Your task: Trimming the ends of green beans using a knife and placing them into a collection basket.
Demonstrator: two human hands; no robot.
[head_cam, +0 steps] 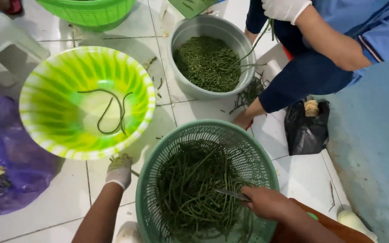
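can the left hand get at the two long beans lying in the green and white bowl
Probably yes. The gloved left hand sits just outside the near rim of the green and white bowl, which is open on top, and nothing covers the two long beans lying in its middle.

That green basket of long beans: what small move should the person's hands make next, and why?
Probably the gloved left hand should reach into the green basket for a few long beans. It hangs outside the rim, while the bare right hand already holds a knife over them.
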